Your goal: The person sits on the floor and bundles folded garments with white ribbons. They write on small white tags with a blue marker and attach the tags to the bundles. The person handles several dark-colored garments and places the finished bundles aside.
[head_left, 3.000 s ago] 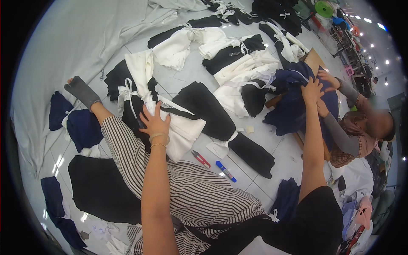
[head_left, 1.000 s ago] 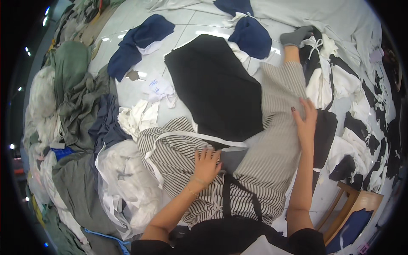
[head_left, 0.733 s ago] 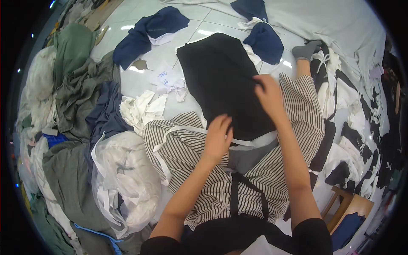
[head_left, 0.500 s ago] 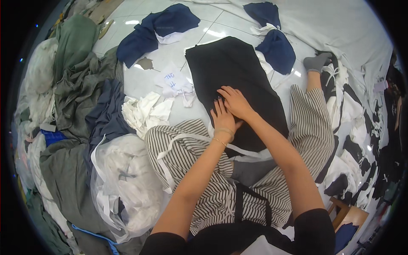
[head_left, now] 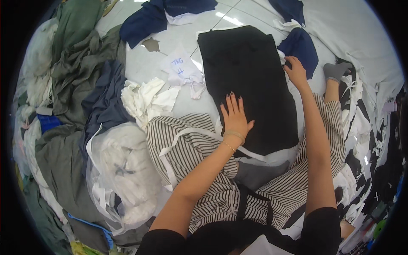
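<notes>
On the floor (head_left: pixel 185 37) before you, the black cloth (head_left: pixel 250 68) lies flat, pale edging showing along its far end and left side. Your left hand (head_left: pixel 236 121) rests on the near left part of the black cloth, its grip loose: palm down, fingers spread, holding nothing. Your right hand (head_left: pixel 297 73) is at the black cloth's right side, toward the far end, fingers bent; you cannot tell from here whether that grip has hold of anything.

Just beyond the black cloth's far right corner is a navy bundle (head_left: pixel 301 49) with a white tie. Past its far left corner lies a navy cloth (head_left: pixel 146 23). Left of the black cloth are a marked white piece (head_left: pixel 180 70) and, farther left, white scraps (head_left: pixel 148 100). Nearer you on that side sits a clear bag (head_left: pixel 127 170) of white material. Your grey sock (head_left: pixel 261 174) is just beside the black cloth's near edge.
</notes>
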{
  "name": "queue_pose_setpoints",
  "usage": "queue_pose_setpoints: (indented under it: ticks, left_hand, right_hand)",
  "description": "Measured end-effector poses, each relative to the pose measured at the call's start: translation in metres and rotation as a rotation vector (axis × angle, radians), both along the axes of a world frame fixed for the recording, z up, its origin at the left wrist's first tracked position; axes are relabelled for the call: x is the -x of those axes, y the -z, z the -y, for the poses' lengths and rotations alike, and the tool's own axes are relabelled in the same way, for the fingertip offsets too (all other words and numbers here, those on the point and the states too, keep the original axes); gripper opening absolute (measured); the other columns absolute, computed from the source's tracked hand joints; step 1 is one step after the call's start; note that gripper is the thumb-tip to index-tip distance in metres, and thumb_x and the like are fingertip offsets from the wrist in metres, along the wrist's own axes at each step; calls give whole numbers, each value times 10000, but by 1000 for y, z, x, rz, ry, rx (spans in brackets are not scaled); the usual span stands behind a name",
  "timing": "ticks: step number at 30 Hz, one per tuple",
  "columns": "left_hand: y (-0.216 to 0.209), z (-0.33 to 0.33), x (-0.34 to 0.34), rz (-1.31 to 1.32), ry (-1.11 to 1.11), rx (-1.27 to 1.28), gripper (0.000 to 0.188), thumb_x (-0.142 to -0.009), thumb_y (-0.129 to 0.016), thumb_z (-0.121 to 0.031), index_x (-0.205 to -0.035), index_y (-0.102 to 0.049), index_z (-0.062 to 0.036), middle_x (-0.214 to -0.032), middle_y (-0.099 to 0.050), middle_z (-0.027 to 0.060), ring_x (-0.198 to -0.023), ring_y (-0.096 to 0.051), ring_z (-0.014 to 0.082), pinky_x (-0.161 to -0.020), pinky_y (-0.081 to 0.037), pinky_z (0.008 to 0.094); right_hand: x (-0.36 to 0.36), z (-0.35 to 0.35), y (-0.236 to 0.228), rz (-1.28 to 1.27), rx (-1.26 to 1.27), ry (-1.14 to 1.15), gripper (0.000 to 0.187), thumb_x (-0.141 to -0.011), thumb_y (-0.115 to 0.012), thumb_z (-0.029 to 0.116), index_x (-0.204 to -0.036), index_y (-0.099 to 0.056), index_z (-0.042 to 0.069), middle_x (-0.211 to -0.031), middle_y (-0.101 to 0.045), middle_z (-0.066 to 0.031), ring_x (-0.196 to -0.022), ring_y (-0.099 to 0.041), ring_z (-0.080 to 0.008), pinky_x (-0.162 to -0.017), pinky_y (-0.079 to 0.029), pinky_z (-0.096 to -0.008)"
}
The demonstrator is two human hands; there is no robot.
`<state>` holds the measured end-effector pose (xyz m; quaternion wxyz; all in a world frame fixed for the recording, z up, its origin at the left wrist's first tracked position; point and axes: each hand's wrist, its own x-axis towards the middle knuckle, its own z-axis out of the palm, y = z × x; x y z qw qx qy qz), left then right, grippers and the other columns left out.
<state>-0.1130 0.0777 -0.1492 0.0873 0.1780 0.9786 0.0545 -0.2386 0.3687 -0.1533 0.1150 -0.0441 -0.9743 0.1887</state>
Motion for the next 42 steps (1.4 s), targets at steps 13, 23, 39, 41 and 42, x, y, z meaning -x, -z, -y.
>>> queue_pose_setpoints:
  ticks: [13, 23, 39, 41, 42]
  left_hand:
    - [-88, 159, -14, 39, -30, -113, 287, -772, -760, -222, -1027, -706, -100, -1112, -635, 46, -1100, -553, 258, -920, -412, 424]
    - [-139, 172, -20, 594, -120, -673, 216, -880, -622, -46, -1078, -700, -4, -926, -718, 92, -739, -661, 181, -699, -520, 294]
    - [-119, 118, -61, 964, 3, -717, 425, -873, -426, 97, -1248, -609, 13, -1078, -671, 92, -742, -658, 122, -682, -527, 230]
    - [-114, 120, -62, 896, -1, -609, 403, -873, -437, 105, -1214, -627, 8, -1026, -680, 78, -742, -654, 117, -674, -521, 230]
    - [-116, 119, -65, 849, -28, -608, 326, -888, -479, 76, -1146, -661, -4, -948, -683, 59, -735, -642, 107, -668, -515, 232]
  right_hand:
    - [-254, 162, -33, 385, 62, -344, 186, -771, -702, 201, -834, -598, 60, -841, -589, -104, -873, -617, -291, -727, -507, -429]
    - [-226, 62, -97, 40, 982, 93, 76, -884, -609, 51, -853, -556, 5, -728, -619, -18, -700, -563, -64, -632, -428, -234]
    - [-486, -22, -12, 396, 258, 722, 232, -841, -656, 214, -845, -609, -13, -827, -659, -200, -791, -644, -387, -691, -489, -465]
    - [-480, 10, -5, 400, 235, 796, 235, -837, -682, 226, -893, -601, 12, -882, -646, -174, -854, -645, -370, -715, -490, -451]
    - [-478, 17, 5, 386, 149, 798, 258, -837, -702, 242, -942, -587, 36, -928, -630, -148, -889, -639, -356, -728, -490, -446]
